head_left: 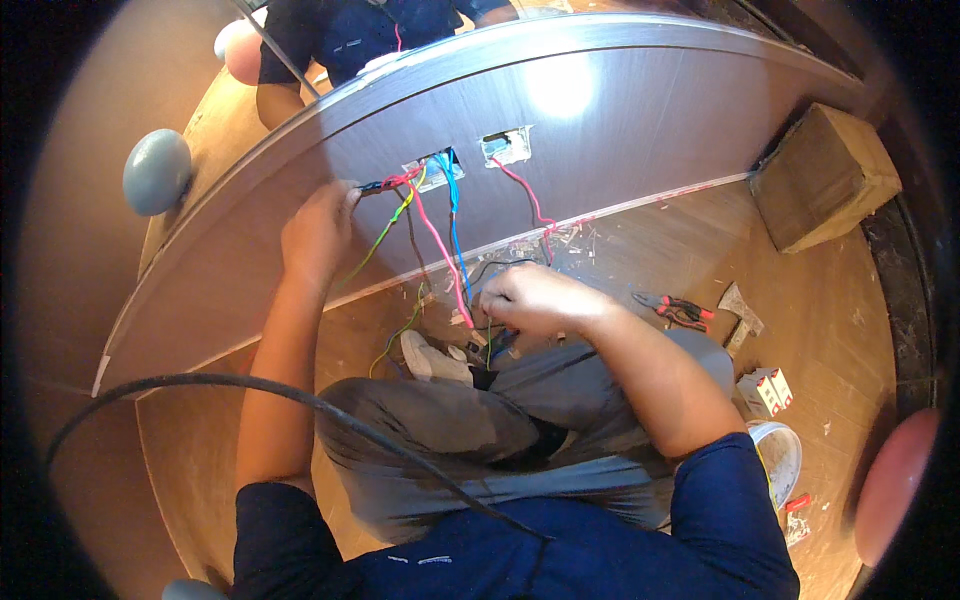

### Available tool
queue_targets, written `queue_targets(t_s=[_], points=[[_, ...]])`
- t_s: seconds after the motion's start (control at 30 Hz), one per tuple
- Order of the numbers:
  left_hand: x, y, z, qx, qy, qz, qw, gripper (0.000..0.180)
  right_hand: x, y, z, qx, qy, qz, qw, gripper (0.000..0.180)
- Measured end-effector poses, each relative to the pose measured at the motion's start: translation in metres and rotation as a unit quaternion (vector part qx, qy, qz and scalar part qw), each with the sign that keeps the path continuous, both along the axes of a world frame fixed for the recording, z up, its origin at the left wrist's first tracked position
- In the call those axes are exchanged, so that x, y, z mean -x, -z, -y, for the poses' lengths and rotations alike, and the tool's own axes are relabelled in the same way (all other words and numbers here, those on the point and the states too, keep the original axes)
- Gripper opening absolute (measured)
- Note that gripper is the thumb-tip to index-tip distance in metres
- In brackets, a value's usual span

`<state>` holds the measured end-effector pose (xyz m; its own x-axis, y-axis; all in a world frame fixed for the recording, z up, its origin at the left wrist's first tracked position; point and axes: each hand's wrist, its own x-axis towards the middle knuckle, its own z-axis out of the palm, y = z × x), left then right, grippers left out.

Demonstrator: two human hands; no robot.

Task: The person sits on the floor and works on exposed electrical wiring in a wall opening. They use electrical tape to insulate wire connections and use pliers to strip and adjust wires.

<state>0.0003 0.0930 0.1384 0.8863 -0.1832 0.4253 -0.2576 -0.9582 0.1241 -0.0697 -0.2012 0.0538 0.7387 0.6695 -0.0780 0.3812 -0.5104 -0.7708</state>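
Wires (455, 215) in several colours hang from the left-hand cut-out (432, 183) in the wall panel (650, 140), and I read the scene from there. My left hand (322, 226) is the nearer one: its grip is pinching a dark piece (372, 187) between thumb and fingertips, close to the panel. Whether that piece is taped wire or something slid over it is too small for me to tell.

The relation I weigh is this: the dark piece points away from my left grip toward 3 o'clock, its long axis nearly level, and runs up to a red twist of wire (400, 180) at the cut-out's edge. The cut-out itself lies between 2 and 3 o'clock from those fingertips. My right hand (535, 297) sits lower and farther off, with the dark piece toward 10 o'clock from it. Its fingers are curled, but I cannot tell what, if anything, they pinch.

A long pink wire (439, 240) drops from the cut-out toward 5 o'clock, its free end just beside my right fingertips, at their 7 o'clock. A yellow-green wire (404, 209) slants toward 7 o'clock, under the left grip's side. Red-handled pliers (688, 307) lie on the floor (640, 400) at 3 o'clock from my right hand, with a hatchet (738, 308) beyond.
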Motion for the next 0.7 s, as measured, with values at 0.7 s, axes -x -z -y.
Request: queue_targets(t_s=[0.7], points=[[0.089, 0.076, 0.093, 0.402, 0.08, -0.164, 0.897, 0.018, -0.022, 0.009, -0.005, -0.28, 0.132, -0.167, 0.936, 0.063]])
